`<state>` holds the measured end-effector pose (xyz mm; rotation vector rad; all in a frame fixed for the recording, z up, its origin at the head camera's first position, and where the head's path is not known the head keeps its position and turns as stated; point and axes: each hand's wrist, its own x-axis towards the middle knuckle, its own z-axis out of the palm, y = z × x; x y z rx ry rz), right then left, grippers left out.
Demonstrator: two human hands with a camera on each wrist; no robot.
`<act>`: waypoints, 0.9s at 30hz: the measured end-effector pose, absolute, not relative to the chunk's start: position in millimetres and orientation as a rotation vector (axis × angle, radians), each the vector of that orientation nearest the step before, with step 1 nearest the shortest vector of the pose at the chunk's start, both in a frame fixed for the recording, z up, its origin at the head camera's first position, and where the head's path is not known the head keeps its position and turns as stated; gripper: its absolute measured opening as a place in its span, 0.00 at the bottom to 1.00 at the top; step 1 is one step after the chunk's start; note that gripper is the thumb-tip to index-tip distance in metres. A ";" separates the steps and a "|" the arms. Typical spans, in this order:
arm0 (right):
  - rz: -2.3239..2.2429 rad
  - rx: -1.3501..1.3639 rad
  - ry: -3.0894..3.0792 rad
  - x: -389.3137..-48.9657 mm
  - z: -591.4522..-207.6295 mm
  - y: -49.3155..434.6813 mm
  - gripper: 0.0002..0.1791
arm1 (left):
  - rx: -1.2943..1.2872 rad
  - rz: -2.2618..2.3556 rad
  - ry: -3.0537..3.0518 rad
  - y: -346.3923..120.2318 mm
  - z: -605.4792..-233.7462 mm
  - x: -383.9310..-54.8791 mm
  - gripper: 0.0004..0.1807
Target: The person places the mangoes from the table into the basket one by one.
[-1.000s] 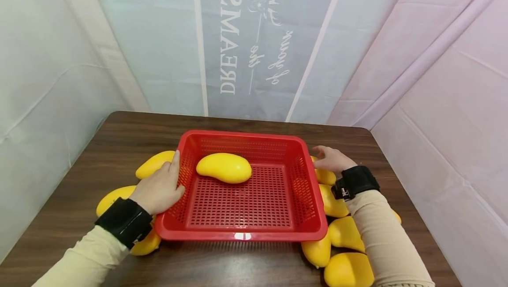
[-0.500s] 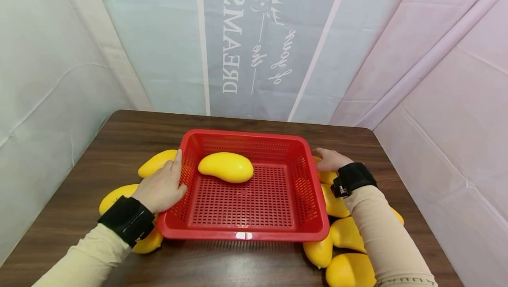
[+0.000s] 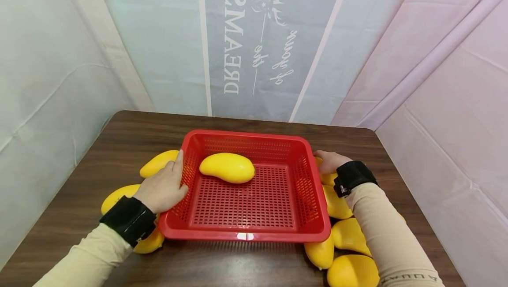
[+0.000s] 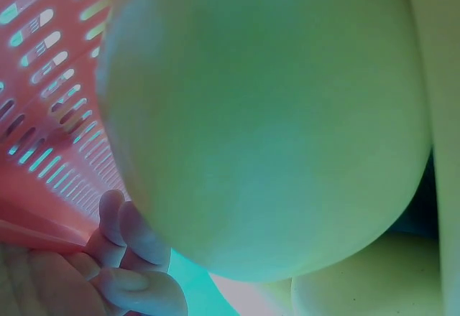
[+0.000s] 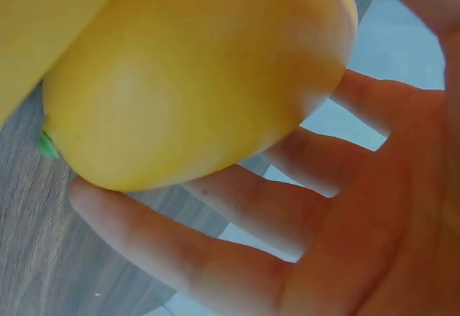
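Red basket (image 3: 246, 236), one yellow mango (image 3: 227, 168) inside, others (image 5: 201, 79) beside.

1. Head: looks forward and down from above the bench (image 3: 238, 266) and red basket (image 3: 206, 234).
2. Left wrist: very near, facing a fruit (image 4: 266, 129); shares the basket's side with head.
3. Right wrist: close along the right grip (image 5: 345, 208), also in head view.
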<state>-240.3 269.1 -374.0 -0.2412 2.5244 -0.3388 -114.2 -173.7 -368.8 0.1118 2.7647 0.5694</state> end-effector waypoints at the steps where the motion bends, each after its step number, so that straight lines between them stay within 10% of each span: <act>1: -0.327 -0.246 2.531 -241.1 -374.9 269.2 0.42 | 0.111 0.571 2.762 -173.5 -368.8 -114.1 0.53; 27: -0.290 -0.221 2.658 -240.1 -366.2 267.9 0.41 | 0.094 0.600 2.740 -172.8 -368.8 -114.2 0.54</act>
